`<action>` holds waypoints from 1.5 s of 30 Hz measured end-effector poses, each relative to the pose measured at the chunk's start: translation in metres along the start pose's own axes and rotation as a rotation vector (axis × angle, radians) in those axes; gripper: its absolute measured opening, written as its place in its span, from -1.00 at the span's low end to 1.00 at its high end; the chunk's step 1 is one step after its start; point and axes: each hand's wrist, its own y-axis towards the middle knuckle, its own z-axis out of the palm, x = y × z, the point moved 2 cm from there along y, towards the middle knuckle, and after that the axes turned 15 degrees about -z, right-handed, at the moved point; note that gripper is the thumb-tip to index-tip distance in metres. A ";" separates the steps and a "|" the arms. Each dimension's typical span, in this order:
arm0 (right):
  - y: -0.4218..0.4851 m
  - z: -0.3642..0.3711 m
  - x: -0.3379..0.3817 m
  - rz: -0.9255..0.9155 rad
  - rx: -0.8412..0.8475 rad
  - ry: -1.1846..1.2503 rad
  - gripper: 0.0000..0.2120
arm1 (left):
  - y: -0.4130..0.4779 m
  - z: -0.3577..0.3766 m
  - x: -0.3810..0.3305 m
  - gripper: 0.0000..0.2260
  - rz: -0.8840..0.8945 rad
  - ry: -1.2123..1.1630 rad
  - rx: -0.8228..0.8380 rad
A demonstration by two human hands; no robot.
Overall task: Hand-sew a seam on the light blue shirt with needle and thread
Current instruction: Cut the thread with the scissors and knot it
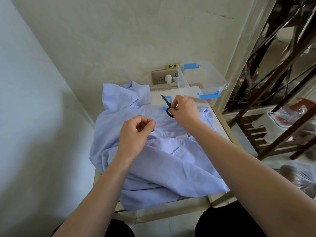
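Small table point(220, 125) by the wall carries the light blue shirt point(162, 168), centre frame; likely soft and limp, best pinched beside the seam. Right hand point(185, 110) grips scissors point(166, 101); left hand point(135, 132) curls in a pinch, contents untellable

1. This looks like a room in a home, in a corner given over to small chores. A small cream bench point(220, 120) stands pushed against a plain plastered wall point(119, 40).
2. On the wall just behind the bench is a household wall socket point(164, 77) with a white plug in it. A yellow warning sticker point(171, 66) sits above the socket.
3. At the bench's far right corner stands a clear plastic storage box point(205, 77) with blue latches.
4. Right of the bench, a dark wooden rack point(273, 82) stands on a glossy floor point(253, 147) and holds plastic-wrapped goods point(290, 110).
5. A light blue shirt point(162, 168) lies crumpled over the bench. Above it the right hand point(185, 110) holds small black scissors point(166, 104).
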 end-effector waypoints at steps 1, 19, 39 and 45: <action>0.005 0.004 -0.001 0.017 0.003 0.015 -0.87 | 0.001 0.000 -0.001 -0.92 0.006 0.011 0.002; -0.052 -0.017 -0.030 -0.220 0.639 -0.072 -0.75 | 0.007 0.014 0.007 -0.93 -0.031 -0.021 0.069; -0.010 -0.031 -0.038 0.259 0.404 0.878 -0.93 | 0.032 0.012 0.021 -0.92 -0.192 0.122 0.095; -0.008 -0.027 -0.034 0.253 0.162 0.717 -0.88 | 0.057 0.006 0.017 -0.87 -0.207 0.137 0.041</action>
